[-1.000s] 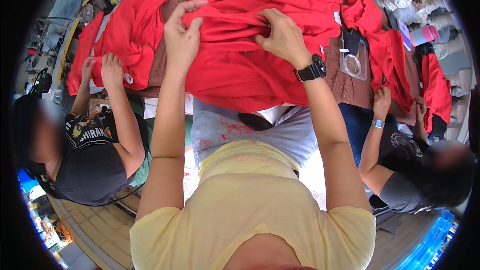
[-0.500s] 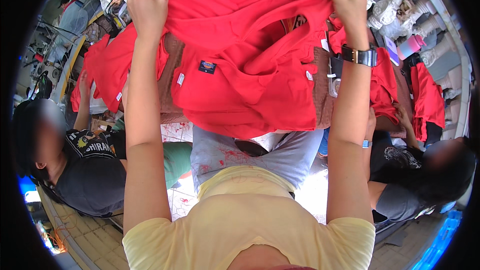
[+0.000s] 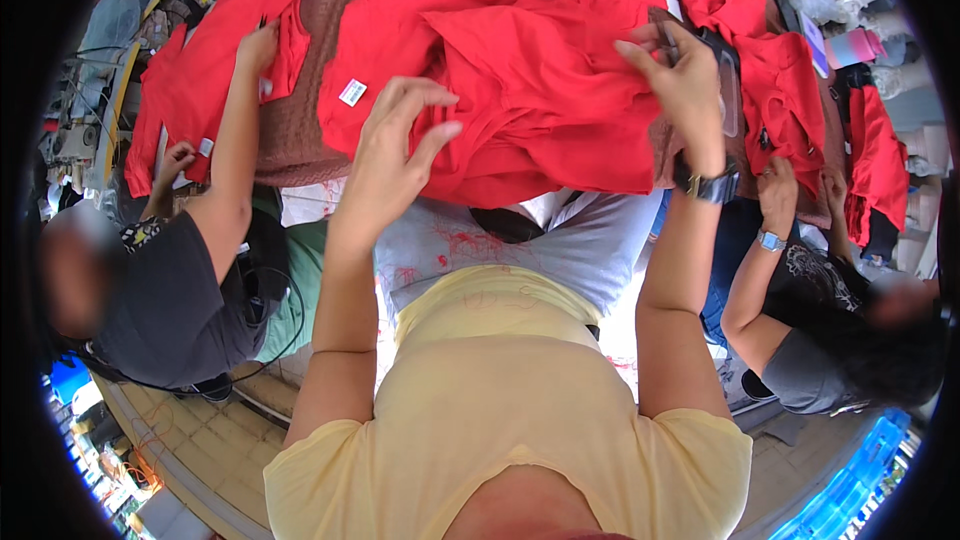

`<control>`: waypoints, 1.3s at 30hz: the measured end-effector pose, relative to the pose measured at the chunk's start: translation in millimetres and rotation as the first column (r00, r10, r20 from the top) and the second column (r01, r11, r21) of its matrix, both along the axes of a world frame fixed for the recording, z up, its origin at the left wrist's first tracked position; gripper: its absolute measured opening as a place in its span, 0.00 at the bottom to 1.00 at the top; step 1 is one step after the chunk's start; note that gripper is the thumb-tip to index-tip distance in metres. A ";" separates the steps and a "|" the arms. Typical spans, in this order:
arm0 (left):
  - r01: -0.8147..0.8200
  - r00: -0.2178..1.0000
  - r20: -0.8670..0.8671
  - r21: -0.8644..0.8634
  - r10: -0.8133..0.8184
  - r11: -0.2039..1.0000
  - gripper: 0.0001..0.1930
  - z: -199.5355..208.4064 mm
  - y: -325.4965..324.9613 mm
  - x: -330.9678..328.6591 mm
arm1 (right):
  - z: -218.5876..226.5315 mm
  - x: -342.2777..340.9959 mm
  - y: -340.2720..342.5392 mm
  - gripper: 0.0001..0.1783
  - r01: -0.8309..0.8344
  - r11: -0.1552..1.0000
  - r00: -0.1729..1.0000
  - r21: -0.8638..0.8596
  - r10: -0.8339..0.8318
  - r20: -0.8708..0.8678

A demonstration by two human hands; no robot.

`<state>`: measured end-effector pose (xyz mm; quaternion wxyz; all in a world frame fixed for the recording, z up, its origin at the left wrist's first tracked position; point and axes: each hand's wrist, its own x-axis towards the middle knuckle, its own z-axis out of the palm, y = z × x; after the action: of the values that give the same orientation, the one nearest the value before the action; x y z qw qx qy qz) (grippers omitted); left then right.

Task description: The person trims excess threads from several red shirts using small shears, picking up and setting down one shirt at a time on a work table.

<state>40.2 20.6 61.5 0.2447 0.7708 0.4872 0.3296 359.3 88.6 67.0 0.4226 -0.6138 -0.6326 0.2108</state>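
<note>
Spread before me on the brown-covered table lies a heap of red garments [image 3: 540, 90], with a white label [image 3: 352, 92] at its left side. My left hand [image 3: 398, 140] hovers over its near left part, thumb and fingers apart, holding none of the cloth. Above the heap's right side is my right hand [image 3: 685, 80], thumb stretched out and fingers curled. A small dark sliver shows between those fingers; what it is I cannot make out. A black wristwatch [image 3: 708, 180] is on my right wrist.
A person on the left [image 3: 170, 280] handles red cloth [image 3: 190, 80]; another on the right [image 3: 810, 310] has hands at more red cloth [image 3: 780, 90]. A pink bottle [image 3: 855, 47] lies at the right, near white-wrapped cones. The brown table cover [image 3: 300, 130] shows between piles.
The red garment I held up and stretched between both hands now lies on the heap, let go. My hands have come down and closer together. The left person's arm has reached forward.
</note>
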 end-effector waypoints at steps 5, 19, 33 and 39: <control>-0.073 0.952 0.290 -0.102 0.100 0.992 0.08 -47.5 29.7 41.5 | -34.2 -71.3 -20.8 0.11 -0.337 0.939 0.941 0.068 0.336 0.028; -0.208 0.882 0.384 -0.202 0.273 0.957 0.14 -104.2 39.2 62.4 | -62.3 -70.6 -30.1 0.14 -0.205 0.978 0.970 0.033 0.207 -0.128; -0.039 0.721 0.605 -0.452 0.338 0.891 0.10 -97.3 23.4 49.8 | -74.1 -67.2 -42.4 0.10 -0.183 0.983 0.946 0.006 0.178 -0.271; -0.014 0.756 0.584 -0.435 0.294 0.900 0.07 -85.7 8.5 45.4 | -67.9 -96.1 -51.0 0.12 -0.215 0.953 0.970 0.212 0.234 -0.067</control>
<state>85.5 29.1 -24.2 0.5200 0.5013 0.4956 0.4823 263.1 37.6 -0.9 0.4850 -0.4811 -0.6965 0.2197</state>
